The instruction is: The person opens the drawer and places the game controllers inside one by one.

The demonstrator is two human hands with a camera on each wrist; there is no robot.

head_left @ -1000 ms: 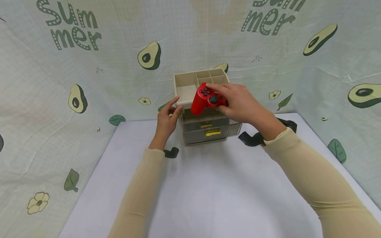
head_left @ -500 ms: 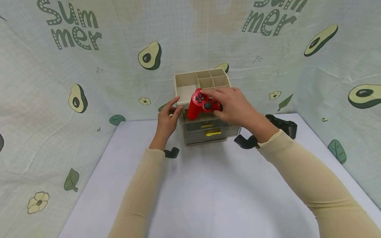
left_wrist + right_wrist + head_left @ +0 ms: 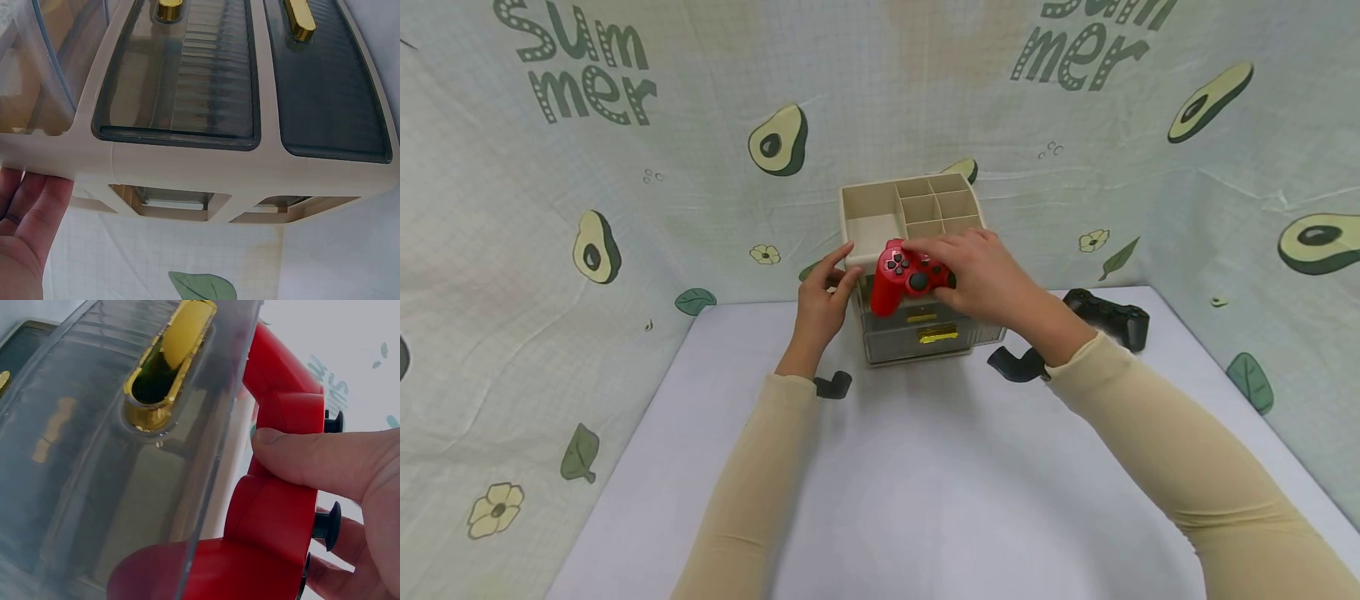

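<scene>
My right hand (image 3: 981, 271) grips a red game controller (image 3: 902, 273) by its right side, just above the pulled-out top drawer of a beige organiser (image 3: 868, 200). In the right wrist view the thumb presses on the red controller (image 3: 275, 506), which lies against the clear drawer front with its gold handle (image 3: 169, 356). My left hand (image 3: 823, 296) rests with straight fingers against the organiser's left front corner; the fingers (image 3: 31, 212) touch the beige frame (image 3: 187, 169) in the left wrist view.
A black game controller (image 3: 1108, 317) lies on the white table (image 3: 925, 483) right of the organiser. The organiser's top holds several open compartments. Two lower drawers with gold handles (image 3: 936, 335) are closed. Avocado-print cloth walls (image 3: 587, 208) surround the table.
My right hand has carried the red controller down and to the left, from over the top compartments to the open drawer. The left hand has stayed at the corner.
</scene>
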